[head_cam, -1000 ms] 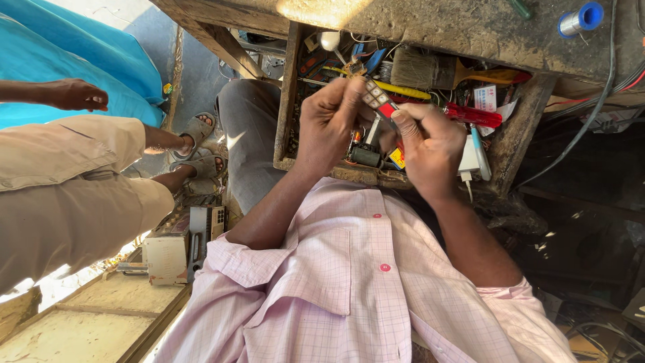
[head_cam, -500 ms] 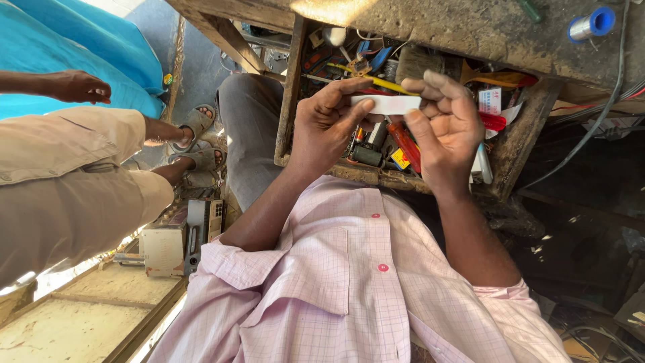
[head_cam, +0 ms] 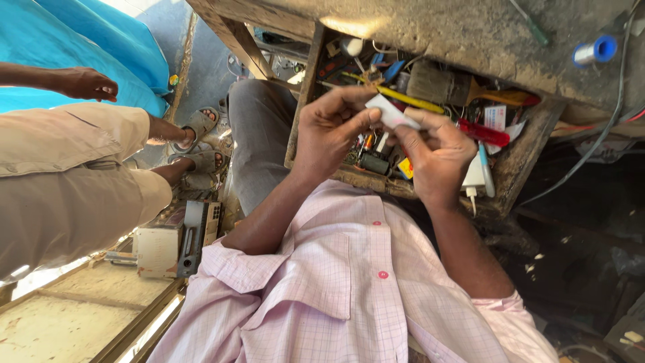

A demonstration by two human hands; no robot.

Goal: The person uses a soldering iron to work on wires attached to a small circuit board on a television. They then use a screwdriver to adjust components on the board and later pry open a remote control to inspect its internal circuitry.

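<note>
A small white strip [head_cam: 390,111] is pinched between the fingertips of the left hand [head_cam: 330,131] and right hand [head_cam: 438,153], above the cluttered wooden tool drawer [head_cam: 521,161]. Half a second earlier it lay level; now it slants, hands closer together.

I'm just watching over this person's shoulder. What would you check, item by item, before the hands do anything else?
1. Both hands on the small white piece: ok. The left hand and the right hand each pinch one end.
2. Piece held over the wooden drawer, so a drop would likely land inside: ok.
3. Free room in the drawer: not ok. It is crowded with a red-handled screwdriver, a white charger and other bits.
4. Bystander's hand away from the work: ok, it is far off to the left.
5. What the piece is and its condition: cannot tell.
</note>
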